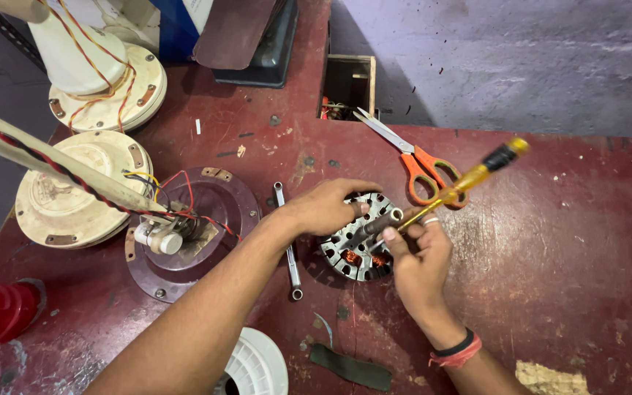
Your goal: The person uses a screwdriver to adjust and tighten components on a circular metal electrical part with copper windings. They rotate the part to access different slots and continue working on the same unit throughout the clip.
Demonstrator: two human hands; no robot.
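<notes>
The stator (pixel 360 238), a round steel core with copper windings, lies flat on the red tabletop (pixel 550 241) between the two hands. The left hand (pixel 327 206) is spread over its upper rim, fingers curled down on the laminations to pin it. The right hand (pixel 417 256) is closed around the screwdriver (pixel 462 183), whose yellow handle slants up to the right while the tip points down at the central shaft (pixel 382 223).

To work well here, it seems wise to keep the left hand pressing straight down so the core cannot turn or slide, and to keep its fingers out of the blade's line. The tip should bear on metal only, since a slip onto the copper coils could nick the wire. A grip closer to the blade would likely give finer control than the far handle.

The tip itself is hidden behind the right thumb and shaft, so what it touches cannot be told. Part of the core is covered by the left hand. A spanner (pixel 289 249) lies just left of the core, scissors (pixel 412 162) above it.
</notes>
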